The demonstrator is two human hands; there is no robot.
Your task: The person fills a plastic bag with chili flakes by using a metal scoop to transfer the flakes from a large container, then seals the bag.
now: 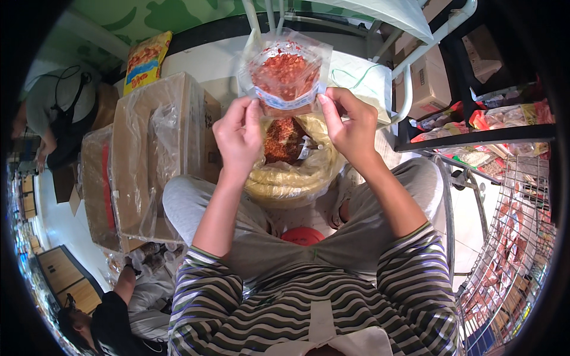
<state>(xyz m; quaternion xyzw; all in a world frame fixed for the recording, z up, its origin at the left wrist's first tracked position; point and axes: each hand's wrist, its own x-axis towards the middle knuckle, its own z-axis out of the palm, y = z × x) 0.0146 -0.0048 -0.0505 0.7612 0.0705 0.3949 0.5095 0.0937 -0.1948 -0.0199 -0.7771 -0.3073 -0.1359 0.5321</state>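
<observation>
A clear plastic pouch (285, 74) with red chili flakes inside hangs between my two hands. My left hand (238, 130) pinches its lower left corner. Gripping the lower right corner is my right hand (350, 121), thumb on top. Below the pouch, between my knees, stands a round container lined with a yellowish plastic bag (291, 187). Dried red chili flakes (280, 142) lie inside it, and something pale and shiny shows at their right side; I cannot make out what it is.
Plastic-wrapped cardboard boxes (151, 142) stand on the left, with a yellow snack bag (147, 62) behind them. A wire cart (504, 249) full of packages is at the right, below a dark shelf (475, 141). Two people, one at lower left (113, 320), are nearby.
</observation>
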